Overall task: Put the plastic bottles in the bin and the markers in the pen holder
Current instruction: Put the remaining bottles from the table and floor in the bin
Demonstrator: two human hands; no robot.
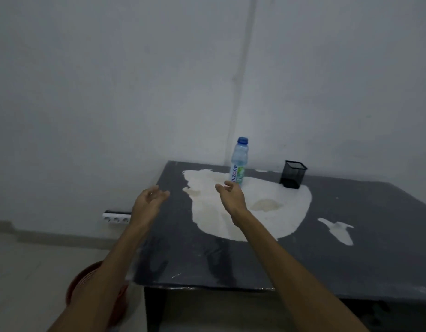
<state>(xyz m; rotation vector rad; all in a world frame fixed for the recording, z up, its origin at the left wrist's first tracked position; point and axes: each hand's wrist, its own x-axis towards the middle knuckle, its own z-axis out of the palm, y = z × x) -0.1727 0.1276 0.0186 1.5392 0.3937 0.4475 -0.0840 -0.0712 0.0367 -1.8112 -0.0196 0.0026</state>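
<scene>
head view: dark grey tabletop with large worn cream patches (pixel 351 212) fills the right half, set against a plain pale wall. red round woven-look plastic bin (pixel 85 281) sits on the floor at the table's near left corner, partly hidden behind the left forearm; its contents cannot be seen. clear plastic bottle with blue cap and blue-green label (pixel 239 161) stands upright near the far edge, so at least one bottle is left to bin. black square mesh pen holder (pixel 294 174) stands to its right, apart from it; looks empty from this angle, and no markers are visible anywhere. right hand (pixel 230 194) reaches toward the bottle, fingers loosely spread, grasping nothing, just short of its base. left hand (pixel 149 200) hovers over the table's left edge, fingers relaxed, holding nothing. white power strip (pixel 116 219) lies against the wall base. judgement: nothing blocks the bottle or the path to the bin.
</scene>
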